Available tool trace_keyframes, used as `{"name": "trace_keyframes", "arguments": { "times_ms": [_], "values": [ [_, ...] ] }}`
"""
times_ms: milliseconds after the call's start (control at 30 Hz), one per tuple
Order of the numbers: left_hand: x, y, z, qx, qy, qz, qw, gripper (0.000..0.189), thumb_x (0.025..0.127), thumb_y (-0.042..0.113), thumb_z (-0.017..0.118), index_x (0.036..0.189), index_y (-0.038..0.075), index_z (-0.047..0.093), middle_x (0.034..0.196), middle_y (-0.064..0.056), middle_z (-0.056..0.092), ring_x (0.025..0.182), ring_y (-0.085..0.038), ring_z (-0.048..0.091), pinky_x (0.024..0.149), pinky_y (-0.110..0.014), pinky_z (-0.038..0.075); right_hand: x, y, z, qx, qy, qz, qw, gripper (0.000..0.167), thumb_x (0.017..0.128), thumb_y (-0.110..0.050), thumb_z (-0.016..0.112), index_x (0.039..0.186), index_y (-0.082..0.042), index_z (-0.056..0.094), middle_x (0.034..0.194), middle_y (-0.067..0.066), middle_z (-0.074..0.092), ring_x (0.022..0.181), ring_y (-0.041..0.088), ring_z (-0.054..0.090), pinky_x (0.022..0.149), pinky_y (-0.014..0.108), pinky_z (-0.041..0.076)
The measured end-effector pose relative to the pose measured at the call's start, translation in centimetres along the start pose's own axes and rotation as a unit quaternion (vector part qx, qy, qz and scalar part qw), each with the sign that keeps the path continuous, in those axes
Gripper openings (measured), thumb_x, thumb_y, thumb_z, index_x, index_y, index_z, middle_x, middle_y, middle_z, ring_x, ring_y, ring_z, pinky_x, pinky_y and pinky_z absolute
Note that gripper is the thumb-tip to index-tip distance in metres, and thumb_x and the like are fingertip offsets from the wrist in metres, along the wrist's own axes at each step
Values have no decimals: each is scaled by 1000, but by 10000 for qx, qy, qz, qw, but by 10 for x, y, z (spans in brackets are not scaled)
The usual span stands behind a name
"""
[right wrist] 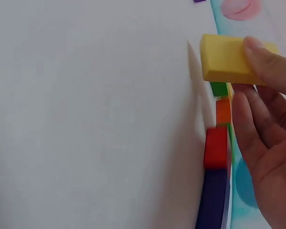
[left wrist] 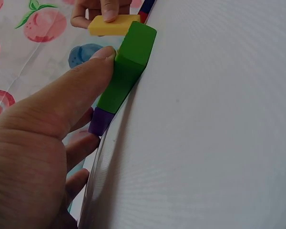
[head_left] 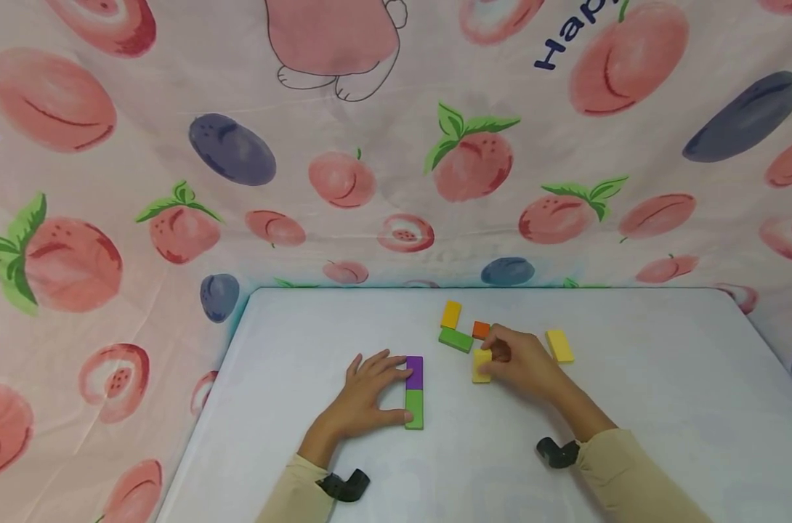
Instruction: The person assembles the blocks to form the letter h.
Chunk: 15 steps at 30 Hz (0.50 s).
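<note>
A purple block (head_left: 414, 372) and a green block (head_left: 414, 410) lie end to end on the white table. My left hand (head_left: 368, 396) touches their left side, fingers spread, with the thumb at the green block and a fingertip at the purple one. To the right, my right hand (head_left: 520, 362) pinches a yellow block (head_left: 481, 365) between thumb and fingers. The right wrist view shows this yellow block (right wrist: 226, 59) held above the tabletop, its shadow beside it. A red block (right wrist: 216, 147) and a dark blue block (right wrist: 213, 195) appear below that hand there.
Behind the right hand lie another yellow block (head_left: 451, 314), a second green block (head_left: 455, 340) and an orange block (head_left: 481, 330). One more yellow block (head_left: 559, 346) is right of that hand. Fruit-print cloth (head_left: 370, 131) hangs behind the white table (head_left: 291, 334).
</note>
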<state>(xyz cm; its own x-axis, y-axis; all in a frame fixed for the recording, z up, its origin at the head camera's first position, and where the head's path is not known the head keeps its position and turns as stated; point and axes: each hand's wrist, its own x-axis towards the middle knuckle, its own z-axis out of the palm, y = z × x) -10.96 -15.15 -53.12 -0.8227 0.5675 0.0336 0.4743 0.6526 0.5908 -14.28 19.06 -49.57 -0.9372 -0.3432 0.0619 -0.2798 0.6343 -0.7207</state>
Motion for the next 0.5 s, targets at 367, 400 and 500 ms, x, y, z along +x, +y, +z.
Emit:
{"name": "trace_keyframes", "arguments": {
  "times_ms": [367, 400, 500],
  "values": [
    [0, 0, 0, -15, -50, -74, 10000, 71, 85, 62, 73, 145, 28, 55, 162, 6, 41, 158, -25, 20, 124, -63, -2, 26, -15, 26, 1584, 85, 346, 9867, 33, 83, -21, 86, 104, -11, 63, 103, 7, 71, 87, 14, 72, 77, 23, 59],
    [0, 0, 0, -17, -54, -83, 9999, 71, 85, 62, 73, 145, 28, 55, 162, 6, 41, 158, -25, 20, 124, -63, -2, 28, -16, 29, 1623, 71, 411, 9859, 33, 84, -22, 86, 105, -11, 63, 103, 7, 71, 85, 14, 71, 76, 23, 59],
    [0, 0, 0, -6, -24, -60, 10000, 71, 85, 62, 73, 145, 28, 56, 162, 5, 42, 158, -26, 21, 124, -64, -1, 36, -21, 37, 1846, 92, 664, 9805, 33, 86, -22, 84, 108, -9, 64, 104, 9, 71, 83, 16, 69, 76, 23, 58]
  ]
}}
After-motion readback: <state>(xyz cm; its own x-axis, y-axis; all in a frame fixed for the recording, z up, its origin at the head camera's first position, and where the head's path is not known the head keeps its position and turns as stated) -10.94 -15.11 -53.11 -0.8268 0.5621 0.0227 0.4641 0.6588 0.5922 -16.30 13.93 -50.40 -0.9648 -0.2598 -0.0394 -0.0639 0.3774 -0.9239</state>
